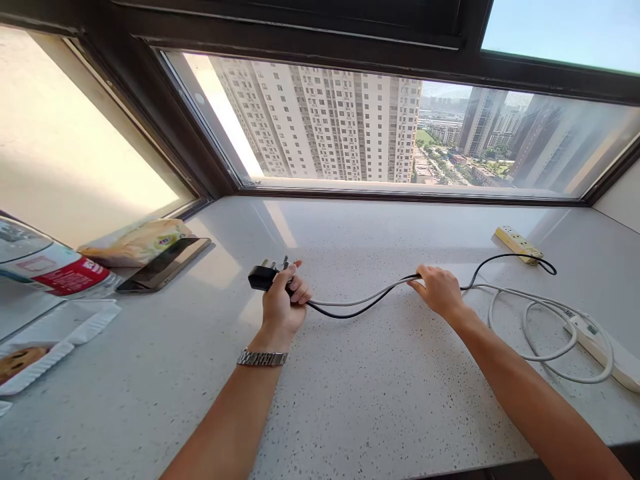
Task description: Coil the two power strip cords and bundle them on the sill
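Note:
My left hand (283,300), with a metal watch on the wrist, is closed round a black plug (264,275) and the ends of two cables. A black cable (350,312) and a white cable (540,308) run side by side to my right hand (439,290), which is closed over both. The black cable goes on to a yellow power strip (519,245) at the back right. Beyond my right hand the white cable loops to a white power strip (607,345) at the right edge.
All of this lies on a speckled white window ledge (350,400) under a wide window (400,120). At the left are a phone (163,265), a snack bag (137,241), a plastic bottle (45,263) and a white tray with a cookie (30,360).

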A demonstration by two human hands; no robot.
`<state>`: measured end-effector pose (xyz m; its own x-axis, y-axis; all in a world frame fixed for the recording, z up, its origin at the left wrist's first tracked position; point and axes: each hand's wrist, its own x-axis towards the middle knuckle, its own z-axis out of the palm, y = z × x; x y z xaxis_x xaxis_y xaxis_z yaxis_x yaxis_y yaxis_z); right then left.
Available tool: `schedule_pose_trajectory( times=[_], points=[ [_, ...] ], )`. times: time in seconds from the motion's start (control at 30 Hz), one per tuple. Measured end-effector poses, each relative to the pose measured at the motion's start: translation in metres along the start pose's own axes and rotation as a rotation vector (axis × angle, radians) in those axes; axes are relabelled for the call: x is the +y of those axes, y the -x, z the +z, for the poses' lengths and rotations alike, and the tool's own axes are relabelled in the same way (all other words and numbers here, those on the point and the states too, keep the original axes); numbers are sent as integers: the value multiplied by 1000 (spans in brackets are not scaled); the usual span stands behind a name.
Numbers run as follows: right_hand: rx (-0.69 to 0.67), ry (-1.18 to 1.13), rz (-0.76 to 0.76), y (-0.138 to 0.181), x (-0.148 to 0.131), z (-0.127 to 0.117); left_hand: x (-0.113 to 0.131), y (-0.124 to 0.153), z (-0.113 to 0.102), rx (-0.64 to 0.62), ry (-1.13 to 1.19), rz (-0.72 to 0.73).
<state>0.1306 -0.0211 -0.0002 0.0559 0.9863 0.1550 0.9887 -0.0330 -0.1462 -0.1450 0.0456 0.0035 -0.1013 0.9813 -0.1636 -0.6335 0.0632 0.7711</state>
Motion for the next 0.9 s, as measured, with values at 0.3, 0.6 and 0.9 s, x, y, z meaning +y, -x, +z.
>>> schedule_pose_trajectory(
  times=[0.3, 0.6, 0.9],
  points=[
    [106, -640, 120, 24, 11, 0, -1, 13, 2, -394, -245, -357],
    [238, -924, 227, 30, 9, 5, 15, 9, 3, 3, -586, -137],
    [278, -1069, 155, 36, -6, -1, -13, 84, 17, -477, -668, -429]
  ],
)
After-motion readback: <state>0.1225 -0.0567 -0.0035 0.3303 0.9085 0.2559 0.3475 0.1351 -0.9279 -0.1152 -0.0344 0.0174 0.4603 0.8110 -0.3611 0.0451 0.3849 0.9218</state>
